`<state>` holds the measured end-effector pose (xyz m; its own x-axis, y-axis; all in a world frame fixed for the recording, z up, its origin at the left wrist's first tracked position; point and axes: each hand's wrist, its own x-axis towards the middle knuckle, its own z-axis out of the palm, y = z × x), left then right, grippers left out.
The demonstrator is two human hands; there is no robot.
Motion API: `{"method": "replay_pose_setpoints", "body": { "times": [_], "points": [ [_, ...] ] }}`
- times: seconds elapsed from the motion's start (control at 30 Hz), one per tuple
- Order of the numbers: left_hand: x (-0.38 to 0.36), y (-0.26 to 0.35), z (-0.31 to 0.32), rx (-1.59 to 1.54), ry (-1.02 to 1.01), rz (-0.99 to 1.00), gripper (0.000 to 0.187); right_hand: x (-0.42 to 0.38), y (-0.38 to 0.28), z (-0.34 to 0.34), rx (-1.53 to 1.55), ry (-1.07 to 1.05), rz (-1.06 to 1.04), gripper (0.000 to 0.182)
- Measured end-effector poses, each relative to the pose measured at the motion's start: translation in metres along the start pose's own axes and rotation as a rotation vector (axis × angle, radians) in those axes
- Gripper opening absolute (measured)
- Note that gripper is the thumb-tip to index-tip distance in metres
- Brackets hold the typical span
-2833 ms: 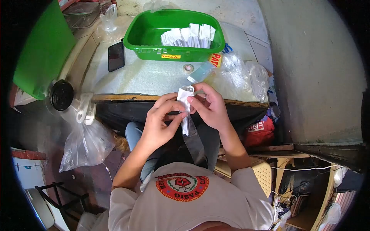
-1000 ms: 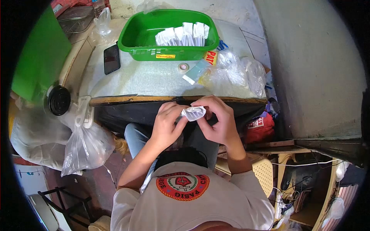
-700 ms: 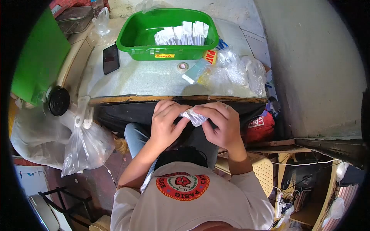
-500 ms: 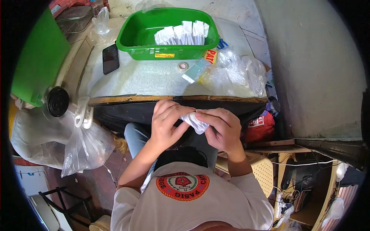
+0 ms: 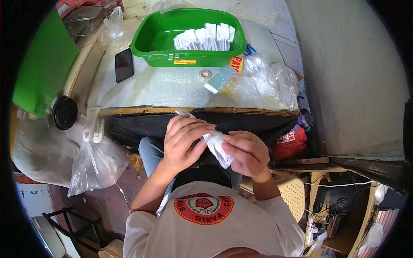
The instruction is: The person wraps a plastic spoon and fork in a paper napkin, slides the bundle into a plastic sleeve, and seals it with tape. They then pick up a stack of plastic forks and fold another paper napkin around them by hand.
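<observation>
Both hands hold one small white plastic packet (image 5: pixel 218 148) in front of the table edge, above my lap. My left hand (image 5: pixel 183 139) is closed around its upper left part, and a white end pokes out above the fingers. My right hand (image 5: pixel 247 152) pinches the packet's right side between thumb and fingers. What is inside the packet I cannot make out. Beyond my hands, a green basin (image 5: pixel 150 36) stands on the table, with a row of similar white packets (image 5: pixel 206 38) upright along its right side.
On the table lie a phone (image 5: pixel 124 65), a tape roll (image 5: pixel 205 74), and clear plastic bags (image 5: pixel 260 81) beside a yellow-red wrapper (image 5: pixel 236 63). A clear bag (image 5: pixel 97 163) hangs at the left near a round black lid (image 5: pixel 64 113). A grey wall (image 5: pixel 348 77) rises on the right.
The packet has turned more upright and shows more of its length, with one end now above my left fingers. Both hands have shifted slightly downward.
</observation>
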<state>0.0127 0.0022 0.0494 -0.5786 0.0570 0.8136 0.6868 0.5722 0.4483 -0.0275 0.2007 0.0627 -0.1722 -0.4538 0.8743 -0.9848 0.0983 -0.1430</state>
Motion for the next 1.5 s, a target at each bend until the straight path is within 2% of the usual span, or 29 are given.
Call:
{"method": "replay_pose_setpoints", "body": {
  "times": [0.1, 0.3, 0.6, 0.7, 0.77, 0.9, 0.97, 1.1, 1.33, 1.43, 1.5],
  "points": [
    [-0.003, 0.002, 0.0, 0.076, 0.011, 0.062, 0.022, 0.001, -0.005, -0.007, -0.045, -0.059, -0.023, 0.03],
    [-0.012, -0.001, 0.004, 0.111, 0.088, 0.093, 0.025, -0.001, -0.009, -0.004, -0.182, -0.022, -0.063, 0.023],
    [-0.016, -0.003, 0.006, 0.152, 0.115, 0.12, 0.025, -0.001, -0.01, 0.005, -0.266, 0.015, -0.049, 0.025],
    [-0.024, -0.004, 0.01, 0.154, 0.187, 0.124, 0.026, -0.002, -0.005, 0.014, -0.141, 0.081, -0.018, 0.025],
    [-0.031, -0.004, 0.013, 0.297, 0.296, 0.135, 0.029, -0.004, -0.006, 0.016, -0.091, 0.069, 0.003, 0.024],
    [-0.036, -0.005, 0.022, 0.243, 0.403, 0.075, 0.029, -0.008, -0.005, 0.024, -0.008, 0.121, 0.108, 0.027],
    [-0.026, 0.004, 0.013, 0.359, 0.232, 0.014, 0.026, -0.01, -0.005, 0.024, 0.004, 0.124, 0.15, 0.03],
    [-0.013, 0.005, 0.005, 0.335, 0.02, -0.051, 0.023, -0.003, -0.01, 0.019, -0.024, 0.063, 0.289, 0.037],
    [-0.017, -0.001, 0.011, 0.257, 0.007, -0.167, 0.018, 0.013, -0.014, 0.015, -0.042, -0.078, 0.467, 0.034],
    [-0.015, -0.002, 0.012, 0.243, -0.011, -0.198, 0.017, 0.015, -0.014, 0.014, -0.085, -0.138, 0.458, 0.035],
    [-0.015, -0.001, 0.012, 0.226, -0.02, -0.199, 0.018, 0.011, -0.01, 0.011, -0.242, -0.224, 0.282, 0.036]
  ]
}}
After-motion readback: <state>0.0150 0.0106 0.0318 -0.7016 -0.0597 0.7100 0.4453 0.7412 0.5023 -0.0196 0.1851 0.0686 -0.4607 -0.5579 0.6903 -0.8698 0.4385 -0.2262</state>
